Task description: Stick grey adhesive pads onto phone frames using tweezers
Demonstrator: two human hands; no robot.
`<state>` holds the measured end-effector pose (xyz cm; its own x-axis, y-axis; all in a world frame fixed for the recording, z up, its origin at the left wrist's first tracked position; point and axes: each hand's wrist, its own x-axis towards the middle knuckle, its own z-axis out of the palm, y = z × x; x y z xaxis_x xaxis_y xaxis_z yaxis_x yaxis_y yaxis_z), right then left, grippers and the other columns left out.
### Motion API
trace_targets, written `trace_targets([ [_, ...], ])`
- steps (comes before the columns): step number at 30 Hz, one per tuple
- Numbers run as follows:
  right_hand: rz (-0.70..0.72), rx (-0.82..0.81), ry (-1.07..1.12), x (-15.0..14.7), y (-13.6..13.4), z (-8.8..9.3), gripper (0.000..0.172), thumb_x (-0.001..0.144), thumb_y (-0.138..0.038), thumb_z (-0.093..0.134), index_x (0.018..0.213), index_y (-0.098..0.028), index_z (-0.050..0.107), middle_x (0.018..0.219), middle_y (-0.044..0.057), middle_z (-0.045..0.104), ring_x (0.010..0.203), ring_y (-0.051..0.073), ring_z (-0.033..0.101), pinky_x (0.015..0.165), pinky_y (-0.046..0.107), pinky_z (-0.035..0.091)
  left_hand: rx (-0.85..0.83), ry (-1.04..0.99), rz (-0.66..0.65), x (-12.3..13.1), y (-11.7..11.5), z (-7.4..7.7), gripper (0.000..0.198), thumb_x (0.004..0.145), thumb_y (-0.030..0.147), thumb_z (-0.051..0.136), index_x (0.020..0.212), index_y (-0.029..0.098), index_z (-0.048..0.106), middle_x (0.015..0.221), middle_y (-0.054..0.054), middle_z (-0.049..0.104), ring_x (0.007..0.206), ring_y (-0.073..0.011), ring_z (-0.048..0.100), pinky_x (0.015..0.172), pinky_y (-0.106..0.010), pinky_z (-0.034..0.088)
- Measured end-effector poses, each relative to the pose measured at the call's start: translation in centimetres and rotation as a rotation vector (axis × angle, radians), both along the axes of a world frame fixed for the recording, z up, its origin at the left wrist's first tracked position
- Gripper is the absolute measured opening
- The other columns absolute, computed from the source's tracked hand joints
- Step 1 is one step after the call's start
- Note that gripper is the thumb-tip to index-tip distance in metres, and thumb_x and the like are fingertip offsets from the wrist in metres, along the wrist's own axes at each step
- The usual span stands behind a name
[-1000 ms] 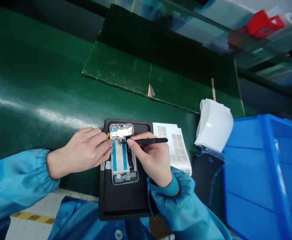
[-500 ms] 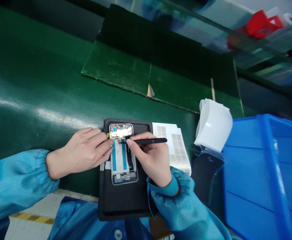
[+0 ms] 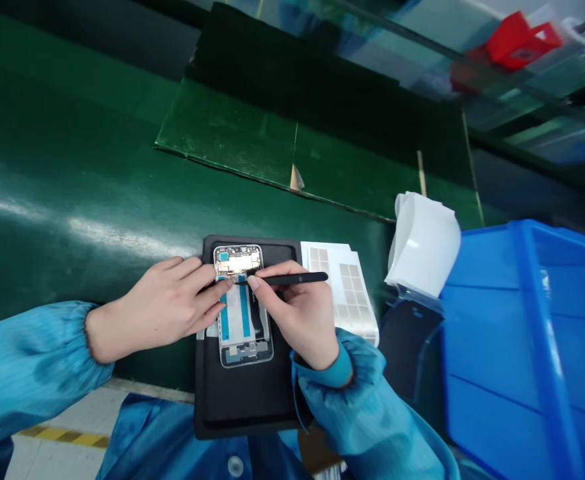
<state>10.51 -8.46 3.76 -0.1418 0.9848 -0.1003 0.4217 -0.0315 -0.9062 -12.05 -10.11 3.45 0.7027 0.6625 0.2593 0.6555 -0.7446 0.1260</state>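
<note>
Low centre, on a black rubber mat (image 3: 242,400), the left hand (image 3: 157,310) steadies a silver-edged phone frame (image 3: 242,340), partly covering it, while the right hand (image 3: 297,313) pinches slim black tweezers (image 3: 297,279) over it; a white sheet of grey pads (image 3: 352,293) lies beside, near a bright blue plastic bin (image 3: 502,353).

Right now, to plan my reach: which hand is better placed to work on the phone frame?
Probably the right hand: it holds black tweezers with their tip at the phone frame. The left hand only rests its fingertips on the frame.
</note>
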Motion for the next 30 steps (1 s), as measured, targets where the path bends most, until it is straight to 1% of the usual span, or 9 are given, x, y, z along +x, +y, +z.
trace_targets([
  [4, -0.005, -0.002, -0.002, -0.02, 0.03, 0.06, 0.011, 0.084, -0.03, 0.073, 0.084, -0.019, 0.07, 0.073, 0.003, 0.071, 0.062, 0.016, 0.065, 0.054, 0.028, 0.051, 0.012, 0.025, -0.002, 0.08, -0.2, 0.05, 0.034, 0.099, 0.031, 0.051, 0.121, 0.01, 0.066, 0.09, -0.008, 0.062, 0.082, -0.0215, 0.057, 0.065, -0.035, 0.047],
  [7, -0.023, 0.004, 0.036, 0.05, 0.05, -0.13, 0.011, 0.085, -0.03, 0.072, 0.085, -0.019, 0.069, 0.076, 0.003, 0.071, 0.064, 0.016, 0.067, 0.056, 0.029, 0.054, 0.017, 0.035, -0.002, 0.16, -0.38, -0.11, 0.035, 0.098, 0.031, 0.051, 0.122, 0.009, 0.065, 0.091, -0.008, 0.063, 0.082, -0.0219, 0.057, 0.065, -0.036, 0.048],
  [11, -0.042, 0.008, 0.08, 0.13, 0.04, -0.46, 0.01, 0.084, -0.03, 0.072, 0.086, -0.02, 0.069, 0.076, 0.002, 0.07, 0.065, 0.016, 0.067, 0.059, 0.028, 0.055, 0.014, 0.053, -0.004, 0.37, -0.56, -0.31, 0.035, 0.098, 0.03, 0.052, 0.122, 0.008, 0.064, 0.098, -0.01, 0.064, 0.087, -0.0234, 0.059, 0.069, -0.037, 0.049],
  [14, -0.057, -0.004, 0.118, 0.09, 0.03, -0.49, 0.01, 0.083, -0.03, 0.073, 0.085, -0.021, 0.068, 0.075, 0.002, 0.07, 0.064, 0.015, 0.067, 0.057, 0.027, 0.055, -0.002, 0.091, -0.001, 0.51, -0.6, -0.26, 0.04, 0.098, 0.032, 0.051, 0.129, 0.008, 0.06, 0.103, -0.012, 0.065, 0.089, -0.0244, 0.059, 0.071, -0.038, 0.049],
  [17, -0.064, -0.017, 0.125, 0.03, 0.05, -0.42, 0.01, 0.083, -0.029, 0.073, 0.084, -0.021, 0.068, 0.074, 0.002, 0.071, 0.062, 0.015, 0.067, 0.056, 0.027, 0.055, -0.018, 0.129, 0.003, 0.55, -0.57, -0.01, 0.044, 0.098, 0.033, 0.05, 0.134, 0.009, 0.058, 0.101, -0.012, 0.064, 0.087, -0.0242, 0.058, 0.068, -0.037, 0.046],
  [21, -0.067, -0.022, 0.153, -0.01, 0.1, -0.42, 0.009, 0.083, -0.029, 0.073, 0.084, -0.021, 0.067, 0.073, 0.002, 0.071, 0.063, 0.016, 0.067, 0.057, 0.028, 0.056, -0.02, 0.144, 0.014, 0.43, -0.49, 0.2, 0.043, 0.097, 0.034, 0.053, 0.133, 0.012, 0.059, 0.098, -0.011, 0.063, 0.086, -0.0242, 0.057, 0.067, -0.036, 0.043],
  [26, -0.075, -0.017, 0.168, 0.0, 0.15, -0.58, 0.01, 0.083, -0.029, 0.073, 0.084, -0.021, 0.068, 0.075, 0.002, 0.071, 0.062, 0.015, 0.066, 0.056, 0.027, 0.055, 0.006, 0.087, -0.024, 0.25, -0.52, 0.15, 0.033, 0.098, 0.03, 0.053, 0.125, 0.014, 0.064, 0.089, -0.007, 0.061, 0.081, -0.0216, 0.055, 0.064, -0.035, 0.04],
  [30, -0.081, 0.005, 0.176, -0.02, 0.2, -0.58, 0.01, 0.082, -0.028, 0.073, 0.083, -0.021, 0.067, 0.075, 0.001, 0.07, 0.062, 0.014, 0.066, 0.057, 0.027, 0.055, -0.003, 0.067, -0.011, 0.19, -0.58, 0.21, 0.031, 0.097, 0.031, 0.055, 0.123, 0.017, 0.065, 0.088, -0.006, 0.06, 0.081, -0.0212, 0.054, 0.064, -0.033, 0.038],
])
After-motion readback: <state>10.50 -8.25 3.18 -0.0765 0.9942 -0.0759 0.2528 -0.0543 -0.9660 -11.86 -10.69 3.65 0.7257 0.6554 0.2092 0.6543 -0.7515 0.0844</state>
